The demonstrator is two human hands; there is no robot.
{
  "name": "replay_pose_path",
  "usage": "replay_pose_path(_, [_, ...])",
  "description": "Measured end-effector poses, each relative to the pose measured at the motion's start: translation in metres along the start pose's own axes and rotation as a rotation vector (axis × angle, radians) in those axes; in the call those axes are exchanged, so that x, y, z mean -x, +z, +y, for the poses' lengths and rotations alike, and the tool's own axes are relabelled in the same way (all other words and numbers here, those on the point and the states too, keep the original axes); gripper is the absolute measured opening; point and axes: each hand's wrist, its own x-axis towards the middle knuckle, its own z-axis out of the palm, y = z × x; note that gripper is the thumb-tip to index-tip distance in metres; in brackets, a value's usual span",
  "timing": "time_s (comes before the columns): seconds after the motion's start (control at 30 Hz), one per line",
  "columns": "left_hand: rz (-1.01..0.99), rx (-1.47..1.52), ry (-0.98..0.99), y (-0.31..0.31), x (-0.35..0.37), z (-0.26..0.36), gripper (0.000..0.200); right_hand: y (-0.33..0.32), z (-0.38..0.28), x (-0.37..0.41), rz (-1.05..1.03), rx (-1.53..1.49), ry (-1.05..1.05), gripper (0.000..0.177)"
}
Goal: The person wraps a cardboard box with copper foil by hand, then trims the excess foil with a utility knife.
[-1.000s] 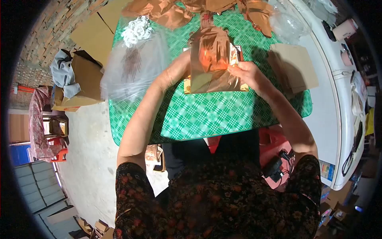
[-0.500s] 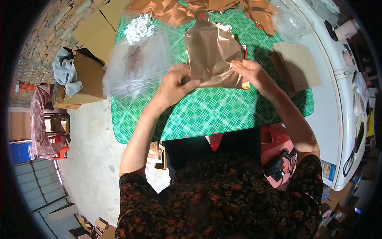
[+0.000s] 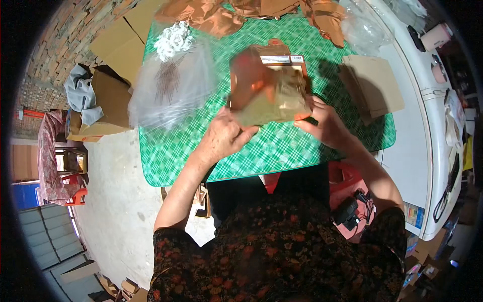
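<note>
A copper-coloured foil bag (image 3: 256,90), blurred by motion, lies folded over a framed, box-like item (image 3: 298,60) on the green checked table. At the bag's near left corner my left hand (image 3: 223,135) is closed on the foil. My right hand (image 3: 326,122) pinches the near right corner, with something orange at its fingertips. The item's brown edge and a white label with a barcode show beyond the bag; the rest of it is covered.
Clear plastic sleeves (image 3: 171,88) lie left, with a heap of white rings (image 3: 173,41) behind them. More copper foil (image 3: 206,16) lies along the far edge. Brown cardboard sheets (image 3: 375,85) are at the right, and a green checked tabletop (image 3: 266,151) spans the front.
Both hands have moved toward me with the bag's near edge. The bag's far part has folded down, uncovering the framed item's far edge and label.
</note>
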Motion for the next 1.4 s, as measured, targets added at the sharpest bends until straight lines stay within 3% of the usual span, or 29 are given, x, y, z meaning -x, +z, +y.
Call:
replay_pose_path(0.03, [-0.036, -0.03, 0.014, -0.001, 0.001, 0.003, 0.021, 0.002, -0.001, 0.003, 0.019, 0.062, -0.053, 0.033])
replay_pose_path(0.07, [0.079, 0.019, -0.082, 0.002, 0.002, 0.011, 0.023, 0.006, 0.005, 0.01, 0.036, 0.086, -0.074, 0.035])
replay_pose_path(0.1, [0.051, -0.016, 0.076, -0.003, -0.008, 0.008, 0.026, 0.006, 0.006, 0.009, 0.023, 0.116, -0.086, 0.029])
replay_pose_path(0.27, [0.003, -0.116, 0.061, 0.004, -0.005, 0.006, 0.035, 0.013, 0.006, 0.019, 0.071, 0.254, -0.096, 0.023])
replay_pose_path(0.67, [0.009, -0.114, 0.086, 0.002, -0.008, 0.004, 0.035, 0.01, -0.004, 0.014, 0.125, 0.15, -0.001, 0.02])
replay_pose_path(0.8, [0.03, -0.123, 0.081, 0.001, -0.007, 0.002, 0.031, 0.013, -0.003, 0.009, 0.234, 0.086, -0.003, 0.021])
replay_pose_path(0.93, [0.076, 0.007, 0.004, -0.002, -0.011, -0.002, 0.023, 0.001, -0.007, 0.005, 0.151, -0.012, 0.088, 0.018])
replay_pose_path(1.03, [0.018, 0.103, -0.18, -0.008, -0.019, -0.006, 0.026, 0.004, -0.003, 0.002, 0.234, -0.004, 0.103, 0.016])
replay_pose_path(1.17, [-0.019, 0.214, -0.338, -0.016, -0.035, -0.008, 0.023, 0.007, 0.024, -0.003, 0.161, -0.075, 0.271, 0.016])
replay_pose_path(1.2, [-0.036, 0.278, -0.49, -0.013, -0.038, -0.012, 0.03, -0.001, 0.014, -0.011, 0.111, -0.139, 0.357, 0.018])
replay_pose_path(1.23, [-0.015, 0.301, -0.492, -0.011, -0.041, -0.016, 0.032, -0.01, 0.006, -0.018, 0.059, -0.204, 0.443, 0.02])
replay_pose_path(1.3, [0.025, 0.345, -0.501, -0.007, -0.045, -0.025, 0.036, -0.016, 0.004, -0.026, 0.024, -0.15, 0.439, 0.025])
replay_pose_path(1.33, [0.027, 0.381, -0.532, -0.004, -0.048, -0.03, 0.047, -0.014, 0.006, -0.028, 0.051, -0.165, 0.417, 0.027])
replay_pose_path(1.4, [-0.048, 0.382, -0.68, -0.003, -0.053, -0.039, 0.054, -0.013, 0.011, -0.03, 0.045, -0.167, 0.419, 0.028])
